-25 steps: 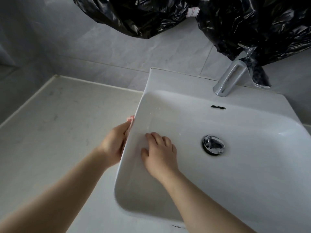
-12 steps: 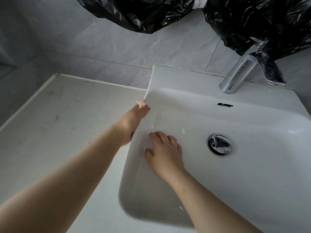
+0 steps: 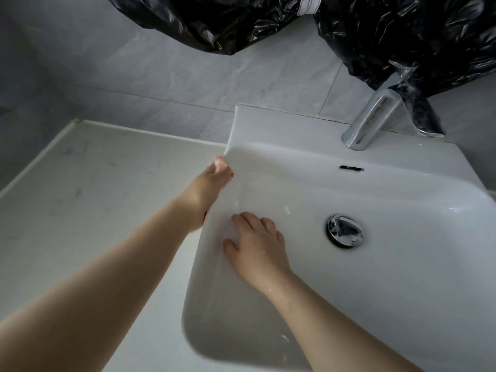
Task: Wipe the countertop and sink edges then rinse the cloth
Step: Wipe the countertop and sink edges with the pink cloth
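Note:
A white sink [image 3: 271, 124] sits on a pale countertop [image 3: 94, 197]. My left hand [image 3: 206, 189] reaches along the sink's left rim near its back corner. It pinches a small pinkish cloth [image 3: 220, 161] against the edge; only a bit of the cloth shows past my fingertips. My right hand [image 3: 257, 245] lies inside the basin. Its fingers are spread and relaxed on the left inner wall and hold nothing.
A chrome faucet [image 3: 373, 122] stands at the back of the sink, and a chrome drain plug [image 3: 345, 230] sits in the basin. Black plastic bags [image 3: 402, 36] hang over the faucet and the grey tiled wall. A few white flecks dot the basin.
My left hand has slid with the cloth along the sink's left rim, away from me toward the back corner. My right hand has stayed on the basin wall.

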### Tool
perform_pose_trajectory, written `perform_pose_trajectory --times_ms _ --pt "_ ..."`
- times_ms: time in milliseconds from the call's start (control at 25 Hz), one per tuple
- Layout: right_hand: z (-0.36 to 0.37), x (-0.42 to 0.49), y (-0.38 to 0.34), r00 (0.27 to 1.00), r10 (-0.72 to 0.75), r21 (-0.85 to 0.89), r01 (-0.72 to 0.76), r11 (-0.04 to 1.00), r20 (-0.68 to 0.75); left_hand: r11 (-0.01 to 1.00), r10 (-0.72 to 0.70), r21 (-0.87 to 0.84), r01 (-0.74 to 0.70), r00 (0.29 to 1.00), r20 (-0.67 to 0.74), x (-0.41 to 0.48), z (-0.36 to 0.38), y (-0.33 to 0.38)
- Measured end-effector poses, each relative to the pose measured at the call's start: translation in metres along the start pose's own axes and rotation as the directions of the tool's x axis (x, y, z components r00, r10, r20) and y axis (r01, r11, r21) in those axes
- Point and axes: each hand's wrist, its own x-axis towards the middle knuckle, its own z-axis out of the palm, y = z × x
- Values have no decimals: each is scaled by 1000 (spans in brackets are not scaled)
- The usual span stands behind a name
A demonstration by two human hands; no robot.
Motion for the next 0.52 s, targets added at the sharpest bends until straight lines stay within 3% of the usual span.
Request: perform_pose_trajectory --times_ms 160,280,400,520 --pt "-1 -7 0 999 -39 -22 39 999 14 994 21 111 -9 994 -109 31 3 12" --pt "-13 7 7 996 -82 0 82 997 46 993 -71 88 83 987 -141 16 2 -3" --pt "-33 45 11 975 -135 -78 123 989 -174 995 -49 79 64 982 -183 24 6 -2" --pt "-51 91 14 945 -131 -182 78 980 -300 968 1 244 56 974 -227 57 12 17"
